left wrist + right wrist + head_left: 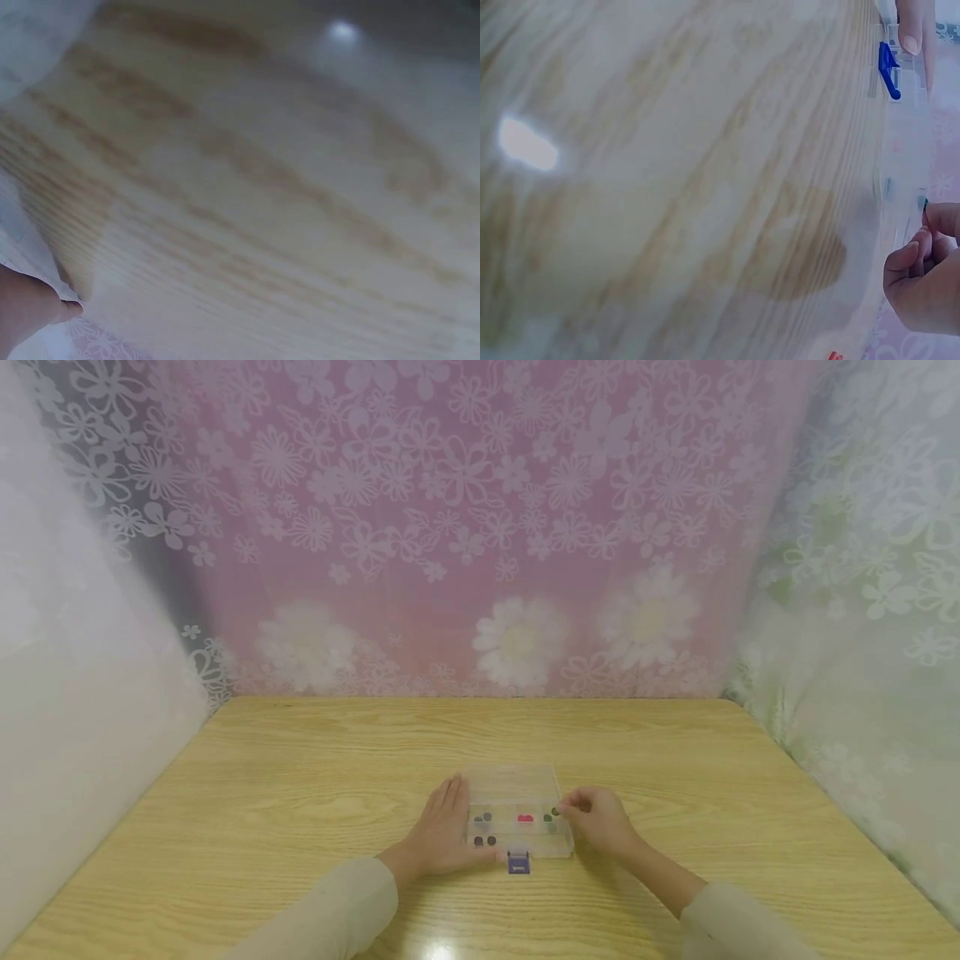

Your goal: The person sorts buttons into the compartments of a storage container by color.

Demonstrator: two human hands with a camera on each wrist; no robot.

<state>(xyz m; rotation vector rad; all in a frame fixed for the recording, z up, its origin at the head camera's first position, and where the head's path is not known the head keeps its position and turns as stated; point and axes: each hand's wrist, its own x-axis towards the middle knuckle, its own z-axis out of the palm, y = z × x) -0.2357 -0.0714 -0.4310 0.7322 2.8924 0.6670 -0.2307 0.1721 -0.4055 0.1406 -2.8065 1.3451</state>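
Observation:
A clear plastic compartment box (543, 845) lies on the table with its transparent lid (510, 781) raised at the back and a blue latch (518, 863) hanging at its front. Dark round pieces (485, 841) sit in the left compartments, red pieces (525, 819) in one nearer the middle, and a green piece (547, 817) at the right. My left hand (444, 831) rests along the box's left side, fingers straight, its thumb along the front edge. At the right side, my right hand (600, 818) pinches a small green round piece (556, 812) between thumb and finger.
The wood-grain table (300, 777) extends around the box. A pink floral curtain (480, 527) hangs behind it, with pale cloth at both sides. Near the bottom edge of the right wrist view is a small red thing (835, 355), its kind unclear.

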